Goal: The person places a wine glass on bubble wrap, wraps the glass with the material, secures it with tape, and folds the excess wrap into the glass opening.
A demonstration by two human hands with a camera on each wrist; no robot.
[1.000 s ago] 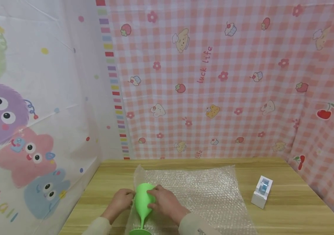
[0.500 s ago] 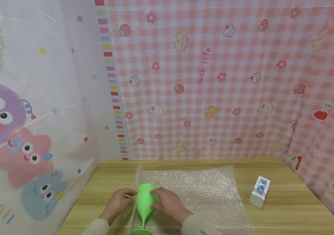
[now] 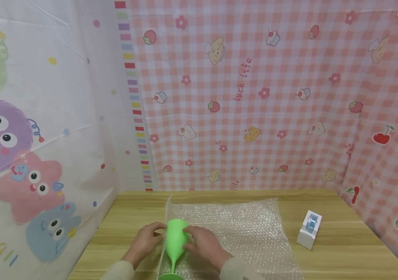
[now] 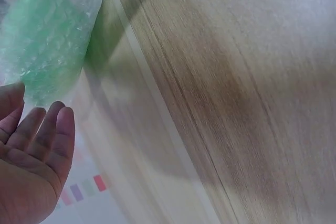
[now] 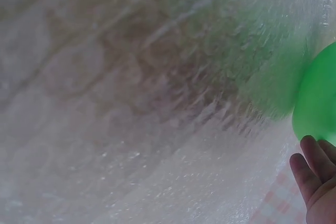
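Note:
A bright green goblet (image 3: pixel 176 241) lies on its side at the left part of a sheet of bubble wrap (image 3: pixel 234 221), its round foot toward me. My right hand (image 3: pixel 206 245) holds the bowl from the right, thumb and fingers spread along it. In the right wrist view, its fingertips (image 5: pixel 310 153) touch the green bowl. My left hand (image 3: pixel 148 243) is at the bowl's left side, where the wrap's edge stands up. Through that raised wrap the goblet (image 4: pixel 42 40) shows blurred in the left wrist view, with the left fingers loosely bent at its lower edge.
A small white tape dispenser (image 3: pixel 309 229) with a bluish roll stands on the wooden table (image 3: pixel 346 233), right of the wrap. A pink checked cloth (image 3: pixel 255 116) hangs behind the table, and a white printed cloth (image 3: pixel 90 155) on the left.
The goblet and both hands have shifted slightly to the right. The wrap's left edge has come along, standing up against the goblet. The left fingers have loosened a little from the edge.

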